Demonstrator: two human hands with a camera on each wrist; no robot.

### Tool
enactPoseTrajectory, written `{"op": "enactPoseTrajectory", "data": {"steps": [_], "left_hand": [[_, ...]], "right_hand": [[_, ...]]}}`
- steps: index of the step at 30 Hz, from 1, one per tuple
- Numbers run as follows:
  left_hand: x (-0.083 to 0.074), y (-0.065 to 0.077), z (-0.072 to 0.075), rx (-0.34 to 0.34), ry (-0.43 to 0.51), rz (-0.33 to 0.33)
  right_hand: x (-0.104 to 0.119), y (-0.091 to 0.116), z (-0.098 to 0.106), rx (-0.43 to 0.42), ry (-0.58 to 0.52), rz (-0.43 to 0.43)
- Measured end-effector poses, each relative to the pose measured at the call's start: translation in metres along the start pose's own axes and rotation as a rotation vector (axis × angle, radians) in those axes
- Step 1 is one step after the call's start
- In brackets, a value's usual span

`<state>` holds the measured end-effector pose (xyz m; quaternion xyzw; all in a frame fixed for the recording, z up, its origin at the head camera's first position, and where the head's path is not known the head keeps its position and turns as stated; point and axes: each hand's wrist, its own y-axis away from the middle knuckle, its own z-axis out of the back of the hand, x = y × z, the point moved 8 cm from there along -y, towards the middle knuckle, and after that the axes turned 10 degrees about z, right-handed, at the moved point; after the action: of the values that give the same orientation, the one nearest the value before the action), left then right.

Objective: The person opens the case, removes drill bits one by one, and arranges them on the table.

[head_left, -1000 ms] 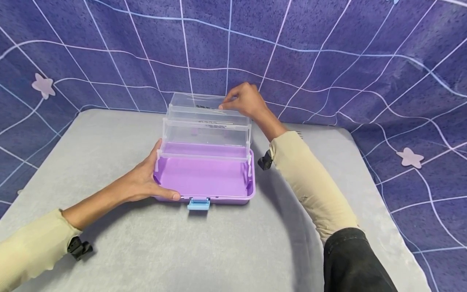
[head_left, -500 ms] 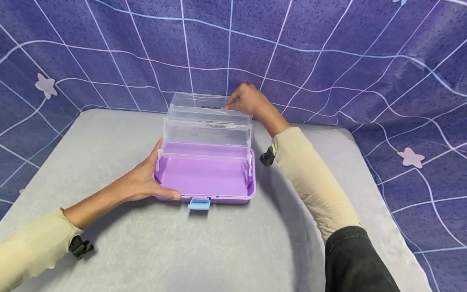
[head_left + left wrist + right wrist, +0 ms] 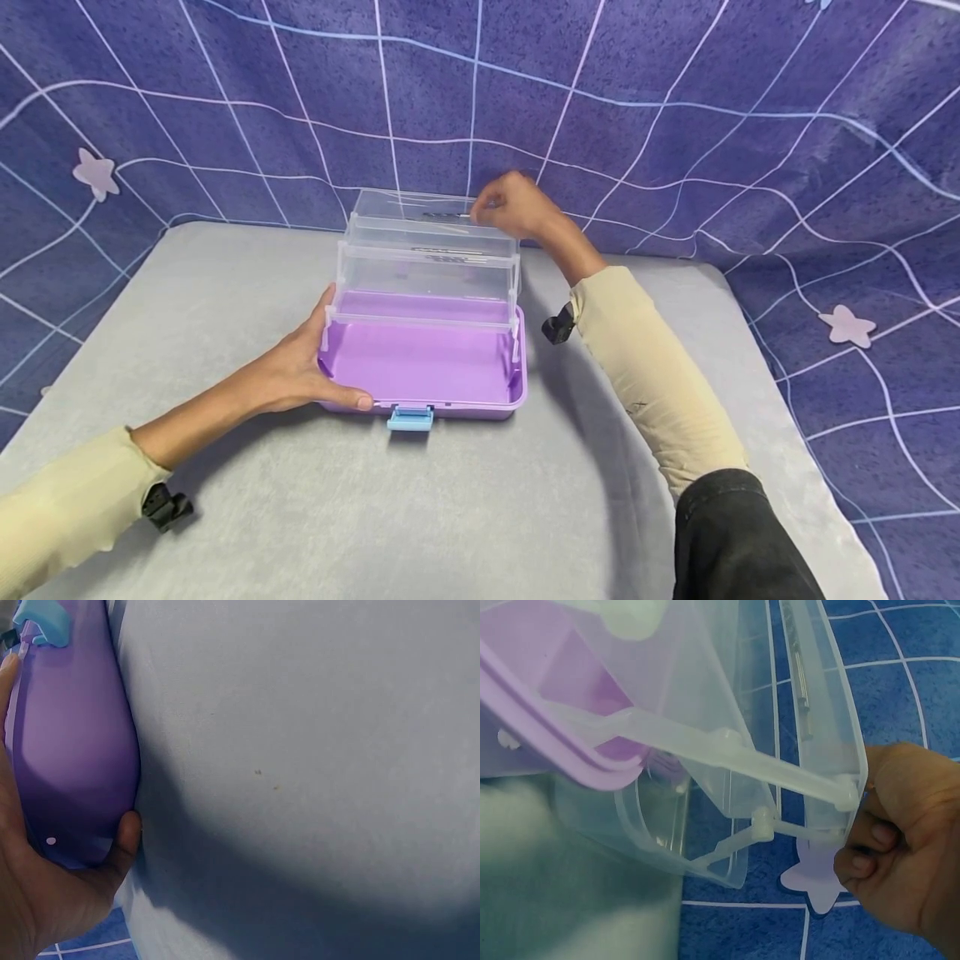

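Observation:
A purple toolbox (image 3: 480, 410) stands opened out, its clear trays (image 3: 420, 321) stepped up and back above the base. My left hand (image 3: 300, 367) grips its left end, thumb along the front rim; the left wrist view shows the same hand (image 3: 52, 900) round the corner. Over the topmost tray, my right hand (image 3: 521, 207) pinches what looks like a drill bit (image 3: 442, 216) by its plain end. In the right wrist view, thumb and forefinger of the right hand (image 3: 915, 840) are hidden. Several more drill bits (image 3: 450, 252) lie in a tray below.
A light blue latch (image 3: 410, 418) hangs at the toolbox's front. White link arms (image 3: 727, 746) join the trays at the side. A grey cloth (image 3: 360, 517) covers the table. Patterned blue fabric (image 3: 660, 142) rises close behind the box.
My right hand and the drill bit have shifted a little to the right over the top tray. Thin metal tips beside the right sleeve are now covered. The left hand stays put.

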<state>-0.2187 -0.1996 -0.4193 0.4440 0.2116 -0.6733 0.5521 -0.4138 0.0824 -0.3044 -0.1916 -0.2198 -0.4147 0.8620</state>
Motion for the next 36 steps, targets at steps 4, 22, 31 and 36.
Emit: {"op": "enactPoseTrajectory", "data": {"steps": [4,22,31,36], "left_hand": [[-0.001,0.000,0.000,0.001,0.007,-0.013],[0.000,0.000,0.000,0.002,0.001,-0.014],[-0.002,-0.001,-0.001,0.011,0.024,-0.023],[-0.001,-0.001,-0.001,0.012,0.023,-0.009]], "right_hand": [[-0.003,0.004,0.004,-0.046,-0.061,0.013],[-0.020,0.028,0.018,-0.123,-0.171,0.004],[-0.026,0.046,0.030,-0.158,-0.175,-0.009],[-0.032,0.057,0.034,-0.157,-0.160,-0.011]]}}
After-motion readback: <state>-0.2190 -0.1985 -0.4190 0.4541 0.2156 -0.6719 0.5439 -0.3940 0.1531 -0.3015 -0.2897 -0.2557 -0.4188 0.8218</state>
